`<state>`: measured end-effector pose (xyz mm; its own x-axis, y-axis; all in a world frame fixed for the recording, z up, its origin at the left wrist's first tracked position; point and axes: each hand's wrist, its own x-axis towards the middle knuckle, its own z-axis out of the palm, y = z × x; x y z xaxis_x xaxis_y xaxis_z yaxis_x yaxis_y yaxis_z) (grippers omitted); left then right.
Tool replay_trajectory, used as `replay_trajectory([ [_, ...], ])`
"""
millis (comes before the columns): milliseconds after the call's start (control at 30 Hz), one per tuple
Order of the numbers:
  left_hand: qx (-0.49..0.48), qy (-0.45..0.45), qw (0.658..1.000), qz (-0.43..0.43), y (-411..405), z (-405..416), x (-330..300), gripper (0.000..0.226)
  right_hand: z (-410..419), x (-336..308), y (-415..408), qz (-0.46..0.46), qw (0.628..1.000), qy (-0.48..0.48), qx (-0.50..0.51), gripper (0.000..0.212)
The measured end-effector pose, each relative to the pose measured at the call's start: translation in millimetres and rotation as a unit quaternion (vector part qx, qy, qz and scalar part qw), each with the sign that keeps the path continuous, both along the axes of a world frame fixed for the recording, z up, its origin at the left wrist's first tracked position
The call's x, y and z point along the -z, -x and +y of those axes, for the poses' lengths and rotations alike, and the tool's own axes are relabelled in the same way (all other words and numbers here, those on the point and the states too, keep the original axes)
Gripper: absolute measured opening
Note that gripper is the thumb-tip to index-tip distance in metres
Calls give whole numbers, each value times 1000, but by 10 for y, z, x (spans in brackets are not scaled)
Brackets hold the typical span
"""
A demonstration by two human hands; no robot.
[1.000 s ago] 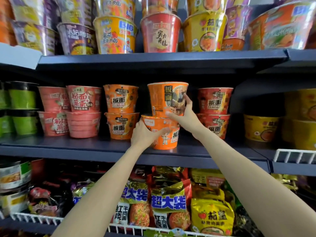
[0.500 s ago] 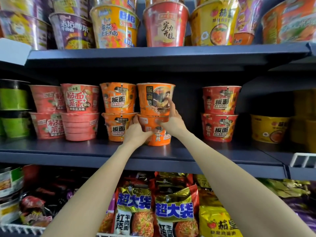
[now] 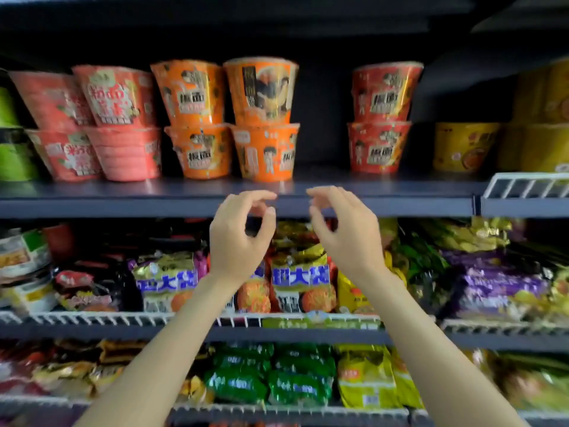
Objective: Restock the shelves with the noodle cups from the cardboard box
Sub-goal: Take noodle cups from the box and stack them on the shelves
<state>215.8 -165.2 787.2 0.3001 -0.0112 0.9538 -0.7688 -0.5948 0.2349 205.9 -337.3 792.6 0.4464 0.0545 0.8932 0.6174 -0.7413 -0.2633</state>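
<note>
I am looking at the dark shelf [image 3: 385, 195], which is carrying rows of noodle cups stacked two high, with packet noodles [image 3: 300, 283] crowding the wire-fronted racks [image 3: 92, 318] below. Near the middle, an orange stack is standing: the upper orange cup [image 3: 261, 89] is sitting squarely on the lower orange cup [image 3: 264, 152], just beside a matching pair on its left and well apart from the red stack [image 3: 381, 118] on its right. My left hand [image 3: 238, 235] and right hand [image 3: 345, 232] are hovering in front of the shelf edge, fingers loosely curled, holding nothing, touching nothing. I judge this placement done; the cardboard box is not showing here, so the next move is calling for turning to it and taking another cup, perhaps for that gap.
</note>
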Motion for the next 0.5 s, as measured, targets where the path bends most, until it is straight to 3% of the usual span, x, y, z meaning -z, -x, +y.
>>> replay_trajectory([
  [133, 64, -88, 994, 5, 428, -37, 878, 19, -228, 1012, 670, 25, 999, 22, 22, 20],
  [267, 93, -177, 962, 187, 819, -32, 1988, 17, -377, 2209, 1235, 176, 981, 66, 56, 21],
  [367, 79, -212, 894, 386, 1025, -42, 2858, 19, -471, 3140, 1584, 344, 934, 67, 70, 18],
  [500, 90, -130, 746, 647, 1244, -238, 3894, 17, -546, 4248, 2004, 586, 806, 23, 80, 26],
])
